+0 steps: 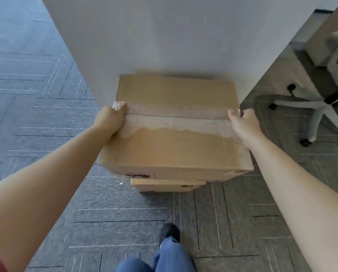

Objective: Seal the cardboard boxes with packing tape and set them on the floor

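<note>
the grey carpet floor [46,118] fills the view, a white wall panel [164,36] at twelve o'clock, an office chair [321,107] at two o'clock. the sealed box [174,146] sits centre, held above a second box [164,185] on the floor at six o'clock of it. clear packing tape [176,118] runs nine to three along the seam, marking its long axis. the left hand [109,120] grips the nine o'clock edge, the right hand [244,124] the three o'clock edge, fingers curled over; both equally near. lowering straight down looks next, the lower box directly beneath.
</note>
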`<state>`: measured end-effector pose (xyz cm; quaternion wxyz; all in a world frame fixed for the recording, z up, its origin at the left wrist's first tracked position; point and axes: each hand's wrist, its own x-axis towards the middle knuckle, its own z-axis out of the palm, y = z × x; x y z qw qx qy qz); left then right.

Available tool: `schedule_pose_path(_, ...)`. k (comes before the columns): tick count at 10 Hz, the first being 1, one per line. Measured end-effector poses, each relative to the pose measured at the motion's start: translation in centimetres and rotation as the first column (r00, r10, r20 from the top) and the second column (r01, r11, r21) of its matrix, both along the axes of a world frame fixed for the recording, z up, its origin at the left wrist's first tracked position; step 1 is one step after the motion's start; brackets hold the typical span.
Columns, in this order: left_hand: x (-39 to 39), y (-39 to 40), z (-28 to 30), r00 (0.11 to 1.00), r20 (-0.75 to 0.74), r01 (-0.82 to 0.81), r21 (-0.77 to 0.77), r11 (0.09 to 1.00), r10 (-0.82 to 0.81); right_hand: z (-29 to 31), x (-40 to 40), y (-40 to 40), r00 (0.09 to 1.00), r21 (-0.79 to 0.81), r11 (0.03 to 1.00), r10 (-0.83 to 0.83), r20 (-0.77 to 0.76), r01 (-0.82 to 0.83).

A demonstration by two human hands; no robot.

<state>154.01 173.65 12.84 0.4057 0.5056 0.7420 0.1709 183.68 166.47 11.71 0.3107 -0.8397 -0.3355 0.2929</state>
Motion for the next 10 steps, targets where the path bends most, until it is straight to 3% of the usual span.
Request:
schedule_pose_path(2, 0.1, 1.0, -10.0, 1.000, -0.023, -0.014, 0.081, 0.997, 0.016, -10.6, 1.4, 2.8, 0.996, 0.025, 0.996, 0.081, 0.043, -0.082)
schedule_pose_path(4, 0.2, 1.1, -17.1, 0.999, -0.031, -0.024, 0.112, 0.993, 0.028, -17.4, 1.9, 3.7, 0.992, 0.033, 0.992, 0.118, 0.053, -0.120)
schedule_pose_path(7, 0.9, 0.9, -19.4, 0.998, -0.056, 0.008, 0.154, 0.988, 0.001, -19.5, 1.7, 2.5, 0.994, 0.097, 0.992, 0.081, 0.071, -0.087)
schedule_pose_path(8, 1.1, 0.5, -19.4, 0.998, -0.055, -0.006, 0.144, 0.990, 0.014, -18.8, 0.9, 1.9, 0.991, 0.050, 0.995, 0.079, 0.111, -0.085)
schedule_pose_path(9, 1.1, 0.8, -18.8, 0.997, -0.048, -0.044, 0.220, 0.975, 0.056, -17.7, 0.2, 1.6, 0.962, -0.057, 0.993, 0.110, 0.251, -0.099)
schedule_pose_path(10, 0.5, -1.2, -17.8, 0.999, 0.019, -0.047, 0.461, 0.886, 0.043, -16.5, -0.4, 0.2, 0.835, -0.101, 0.988, 0.152, 0.529, -0.116)
